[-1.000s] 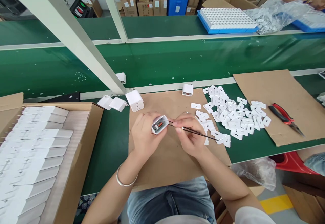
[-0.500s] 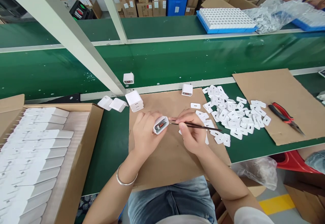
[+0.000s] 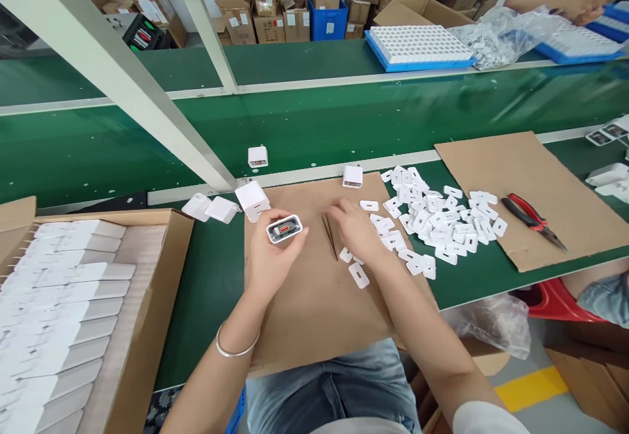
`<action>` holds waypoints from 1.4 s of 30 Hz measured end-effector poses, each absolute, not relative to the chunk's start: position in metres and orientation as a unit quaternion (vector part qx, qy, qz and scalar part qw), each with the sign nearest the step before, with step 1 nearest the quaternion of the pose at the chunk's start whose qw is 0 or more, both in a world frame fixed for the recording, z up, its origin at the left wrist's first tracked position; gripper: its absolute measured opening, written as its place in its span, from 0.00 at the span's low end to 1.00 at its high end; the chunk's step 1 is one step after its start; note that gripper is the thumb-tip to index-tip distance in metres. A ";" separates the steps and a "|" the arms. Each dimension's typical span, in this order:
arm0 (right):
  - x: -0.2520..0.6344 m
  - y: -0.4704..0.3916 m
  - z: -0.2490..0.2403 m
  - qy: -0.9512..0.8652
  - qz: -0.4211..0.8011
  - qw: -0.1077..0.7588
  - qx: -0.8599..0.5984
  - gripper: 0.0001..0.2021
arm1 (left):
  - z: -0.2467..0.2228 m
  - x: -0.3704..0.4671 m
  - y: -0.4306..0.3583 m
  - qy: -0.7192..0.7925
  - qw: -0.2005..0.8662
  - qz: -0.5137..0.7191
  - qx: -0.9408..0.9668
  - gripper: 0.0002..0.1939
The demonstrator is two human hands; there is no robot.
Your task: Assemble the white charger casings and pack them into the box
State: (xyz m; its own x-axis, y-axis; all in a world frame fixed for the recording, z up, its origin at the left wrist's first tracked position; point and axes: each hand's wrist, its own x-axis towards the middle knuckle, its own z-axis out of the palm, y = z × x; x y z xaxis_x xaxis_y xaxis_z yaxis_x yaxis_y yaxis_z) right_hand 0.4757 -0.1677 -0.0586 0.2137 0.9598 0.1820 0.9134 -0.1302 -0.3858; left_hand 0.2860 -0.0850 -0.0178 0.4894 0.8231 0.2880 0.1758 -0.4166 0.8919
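My left hand (image 3: 269, 260) is wrapped round a white charger housing (image 3: 284, 229), whose open end faces up and shows metal and orange parts inside. My right hand (image 3: 354, 227) is closed on dark tweezers (image 3: 330, 237) over the cardboard sheet (image 3: 304, 316); their tips point down toward me. Beside the right wrist lie a few loose white plates with slots (image 3: 359, 275). A large pile of such plates (image 3: 442, 221) spreads to the right. White housings stand at the sheet's back edge (image 3: 352, 176) and at its back left corner (image 3: 252, 197).
An open carton (image 3: 171, 276) with rows of white housings stands at the left. Red-handled pliers (image 3: 533, 221) lie on a second cardboard sheet (image 3: 580, 204). A slanted white post (image 3: 122, 80) rises at the back left. A person's hands (image 3: 584, 4) are beyond the partition.
The tweezers have left the housing and swung to point down at the sheet. My left hand has moved slightly left with the housing, and my right hand has drawn away from it.
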 end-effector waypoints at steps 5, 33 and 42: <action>0.529 -0.187 -0.065 -0.474 0.048 0.231 -0.849 0.21 | -0.020 0.286 -0.088 0.265 0.428 0.405 0.763 0.16; 0.509 -0.187 -0.033 -0.475 0.120 0.489 -0.722 0.13 | -0.022 0.278 -0.087 0.215 0.534 0.324 0.751 0.18; 0.455 -0.183 -0.019 -0.622 0.236 0.501 -0.553 0.18 | -0.031 0.281 -0.085 0.275 0.529 0.258 0.760 0.24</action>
